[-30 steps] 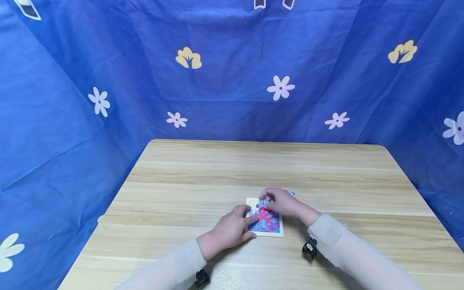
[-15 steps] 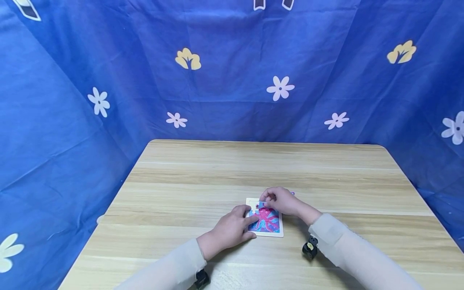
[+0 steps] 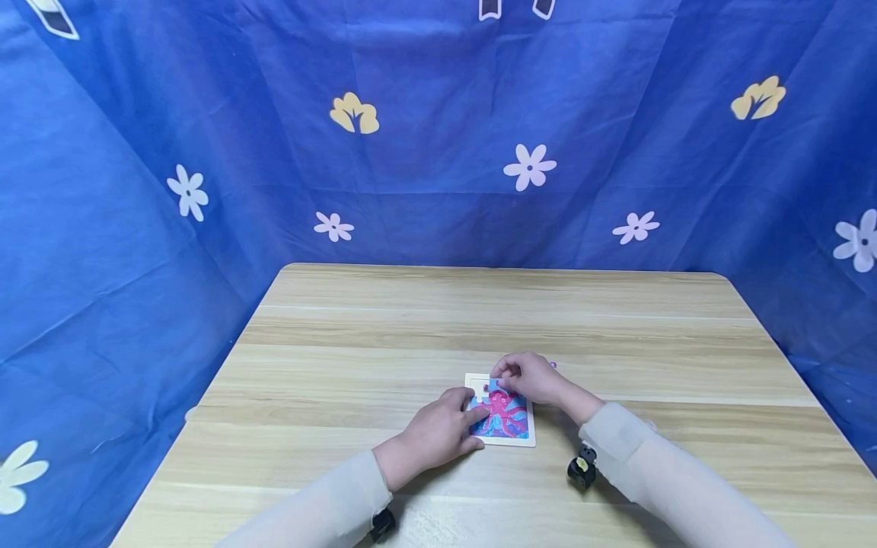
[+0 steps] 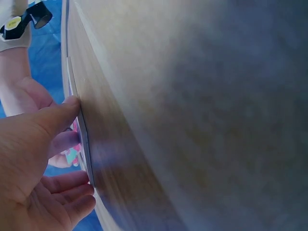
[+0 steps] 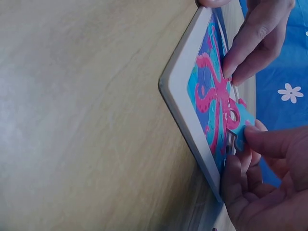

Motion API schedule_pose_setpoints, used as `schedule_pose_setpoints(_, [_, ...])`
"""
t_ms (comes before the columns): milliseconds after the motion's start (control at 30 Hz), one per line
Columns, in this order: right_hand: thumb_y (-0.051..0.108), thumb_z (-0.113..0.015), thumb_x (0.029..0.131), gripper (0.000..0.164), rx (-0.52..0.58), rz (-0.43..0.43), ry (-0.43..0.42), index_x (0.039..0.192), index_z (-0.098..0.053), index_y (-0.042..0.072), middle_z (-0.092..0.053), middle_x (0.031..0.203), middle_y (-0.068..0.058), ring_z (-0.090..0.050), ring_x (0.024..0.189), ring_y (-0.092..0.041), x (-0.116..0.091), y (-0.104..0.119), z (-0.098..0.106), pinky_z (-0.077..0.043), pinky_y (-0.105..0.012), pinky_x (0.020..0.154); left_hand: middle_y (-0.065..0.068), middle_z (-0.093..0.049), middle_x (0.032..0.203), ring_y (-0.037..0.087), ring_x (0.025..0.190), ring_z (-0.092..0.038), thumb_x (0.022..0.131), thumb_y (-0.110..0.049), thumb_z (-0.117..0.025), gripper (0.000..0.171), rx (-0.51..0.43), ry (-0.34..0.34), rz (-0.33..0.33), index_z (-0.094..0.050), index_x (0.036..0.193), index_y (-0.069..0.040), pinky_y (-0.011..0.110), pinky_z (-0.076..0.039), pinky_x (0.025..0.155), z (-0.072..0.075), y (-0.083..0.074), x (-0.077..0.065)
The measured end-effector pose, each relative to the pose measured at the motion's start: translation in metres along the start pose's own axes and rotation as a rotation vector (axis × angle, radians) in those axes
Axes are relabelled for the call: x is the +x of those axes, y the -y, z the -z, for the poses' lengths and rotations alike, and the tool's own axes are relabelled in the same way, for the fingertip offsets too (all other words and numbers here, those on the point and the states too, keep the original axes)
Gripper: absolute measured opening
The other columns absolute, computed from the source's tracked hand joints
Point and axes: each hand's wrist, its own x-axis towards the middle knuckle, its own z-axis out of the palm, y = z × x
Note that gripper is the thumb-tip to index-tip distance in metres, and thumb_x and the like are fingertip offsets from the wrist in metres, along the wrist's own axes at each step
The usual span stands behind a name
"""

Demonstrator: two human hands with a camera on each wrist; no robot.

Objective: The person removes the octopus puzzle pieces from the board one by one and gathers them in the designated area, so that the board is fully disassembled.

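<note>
A small framed jigsaw puzzle (image 3: pixel 507 422) with a pink octopus picture lies on the table, its upper left part showing bare backing. My left hand (image 3: pixel 438 430) holds the frame by its left side, thumb and curled fingers at the edge and index finger on the picture. Between thumb and fingers my right hand (image 3: pixel 537 380) pinches a light-blue and pink puzzle piece (image 5: pixel 244 120) over the puzzle's top side. In the right wrist view that piece is tilted up from the picture. The left wrist view shows the left hand (image 4: pixel 43 163) along the frame's edge.
A small purple bit (image 3: pixel 553 365), likely another piece, peeks out behind the right hand. The wood-grain table (image 3: pixel 384 327) has rounded far corners. Blue cloth (image 3: pixel 438 137) with flower prints hangs behind and at both sides.
The right fingers and the pinched piece have shifted slightly at the puzzle's top. Less of the loose piece behind the right hand shows. The left hand stays in place.
</note>
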Motion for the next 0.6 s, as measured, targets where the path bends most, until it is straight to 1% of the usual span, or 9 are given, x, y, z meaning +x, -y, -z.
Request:
schedule_pose_setpoints(200, [-0.002,-0.064,0.085,0.015,-0.029,-0.005,-0.024,0.092,-0.073,0.008,-0.063,0.078,0.005,-0.054,0.074,-0.01,0.0001,0.0023,-0.0006,-0.047,-0.029,0.071,0.02,-0.055,0.121,0.03,0.112,-0.054,0.083,-0.044,-0.07,0.048,0.009,0.009,0.006,-0.067,0.123,-0.015,0.035,-0.053,0.085,0.001,-0.0009,0.0])
schedule_pose_setpoints(333, [0.0,-0.066,0.085,0.014,-0.043,-0.049,-0.028,0.091,-0.074,0.01,-0.064,0.079,0.006,-0.054,0.074,-0.01,0.0012,0.0022,-0.0015,-0.046,-0.03,0.072,0.019,-0.054,0.121,0.029,0.112,-0.054,0.084,-0.044,-0.07,0.049,0.013,0.015,0.008,-0.066,0.123,-0.015,0.034,-0.053,0.085,0.0001,-0.0008,0.0])
schedule_pose_setpoints(467, [0.003,-0.067,0.086,0.014,-0.02,-0.112,-0.019,0.091,-0.075,0.013,-0.064,0.08,0.006,-0.055,0.075,-0.011,0.0025,0.0014,-0.0011,-0.046,-0.029,0.071,0.019,-0.054,0.121,0.028,0.112,-0.054,0.084,-0.044,-0.07,0.049,0.023,0.014,0.005,-0.066,0.123,-0.015,0.034,-0.052,0.086,-0.0005,-0.001,-0.0002])
schedule_pose_setpoints(600, [0.004,-0.067,0.086,0.013,0.004,-0.119,-0.011,0.092,-0.075,0.013,-0.065,0.08,0.005,-0.056,0.074,-0.011,0.0025,0.0006,0.0004,-0.047,-0.029,0.07,0.019,-0.055,0.121,0.028,0.112,-0.054,0.084,-0.045,-0.07,0.05,0.033,0.007,-0.003,-0.066,0.123,-0.015,0.033,-0.052,0.086,-0.0008,-0.0016,-0.0005])
